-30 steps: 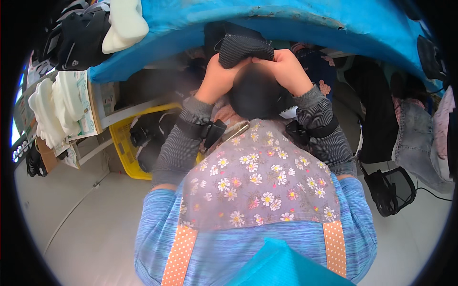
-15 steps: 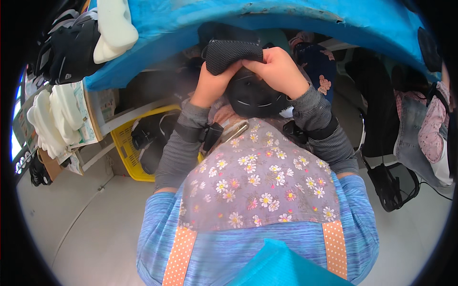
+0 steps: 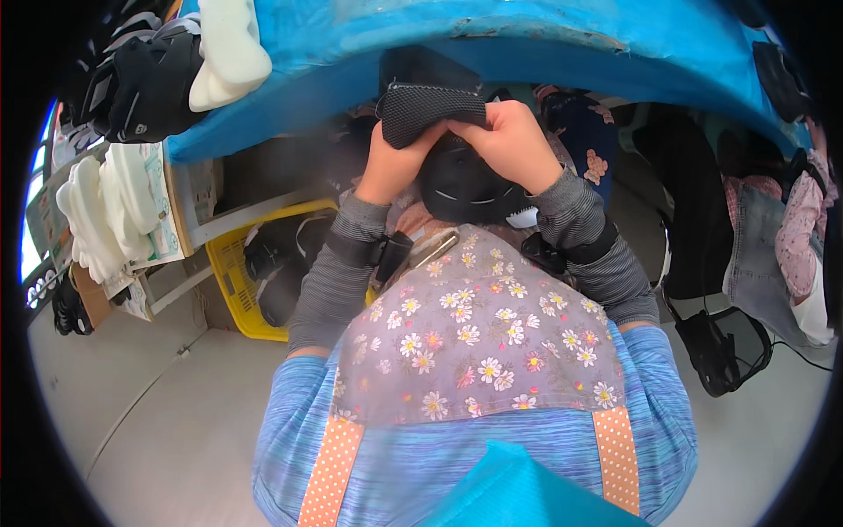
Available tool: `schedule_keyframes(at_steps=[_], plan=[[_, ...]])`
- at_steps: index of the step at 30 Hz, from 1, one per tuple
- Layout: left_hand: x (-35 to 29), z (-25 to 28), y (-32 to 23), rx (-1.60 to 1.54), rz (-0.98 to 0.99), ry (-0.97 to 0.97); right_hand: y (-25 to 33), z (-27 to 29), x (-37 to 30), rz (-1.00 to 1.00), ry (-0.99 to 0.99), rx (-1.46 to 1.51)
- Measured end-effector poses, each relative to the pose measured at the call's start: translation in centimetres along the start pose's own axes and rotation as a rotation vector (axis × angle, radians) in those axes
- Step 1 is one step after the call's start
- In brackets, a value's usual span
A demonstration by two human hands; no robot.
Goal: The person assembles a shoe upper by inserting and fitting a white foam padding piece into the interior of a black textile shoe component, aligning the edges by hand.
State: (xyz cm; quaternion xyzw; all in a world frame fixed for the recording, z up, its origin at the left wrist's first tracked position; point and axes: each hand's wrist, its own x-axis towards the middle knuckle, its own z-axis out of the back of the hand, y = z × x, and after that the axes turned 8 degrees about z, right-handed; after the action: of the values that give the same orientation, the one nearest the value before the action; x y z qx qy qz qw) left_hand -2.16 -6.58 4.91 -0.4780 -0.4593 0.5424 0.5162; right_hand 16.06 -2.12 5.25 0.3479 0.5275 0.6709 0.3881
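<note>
A black mesh shoe upper (image 3: 430, 111) with a pale stitched edge is held up between my two hands, just below the rim of the blue-covered table (image 3: 562, 57). My left hand (image 3: 392, 169) is closed on its left lower part. On the right, my right hand (image 3: 516, 147) pinches its lower edge, thumb pointing inward. Both sets of fingertips are partly hidden behind the mesh. Beneath the hands, in my lap, lies another rounded black piece (image 3: 465, 189). A small white-bristled brush (image 3: 523, 218) shows beside it, near my right wrist.
White foot-shaped forms (image 3: 230, 61) and black shoes (image 3: 149, 88) sit at the table's left end. More white forms (image 3: 110, 206) lie on a lower shelf. A yellow basket (image 3: 235, 294) with black shoe pieces stands at left. Another seated person's jeans (image 3: 760, 255) and a black bag (image 3: 716, 351) are right.
My hands stay closed on the mesh upper, which has tilted slightly. The surroundings have shifted a little in the picture, mostly to the right and down at the left side.
</note>
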Motion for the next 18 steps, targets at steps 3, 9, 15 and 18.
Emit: schedule_keyframes(at_steps=[3,9,15,18], plan=[[0.2,0.0,0.3,-0.037,0.084,0.009,-0.4,-0.2,0.1,0.016,-0.016,-0.158],[0.6,-0.4,1.3,-0.092,0.096,0.057,-0.4,0.1,0.3,-0.009,0.021,-0.239],[0.4,0.0,-0.1,-0.048,0.133,0.038,-2.6,-0.2,-0.1,0.034,-0.015,-0.133],[-0.3,-0.2,-2.5,0.062,0.028,0.023,-1.1,0.1,-0.7,0.447,-0.165,-0.188]])
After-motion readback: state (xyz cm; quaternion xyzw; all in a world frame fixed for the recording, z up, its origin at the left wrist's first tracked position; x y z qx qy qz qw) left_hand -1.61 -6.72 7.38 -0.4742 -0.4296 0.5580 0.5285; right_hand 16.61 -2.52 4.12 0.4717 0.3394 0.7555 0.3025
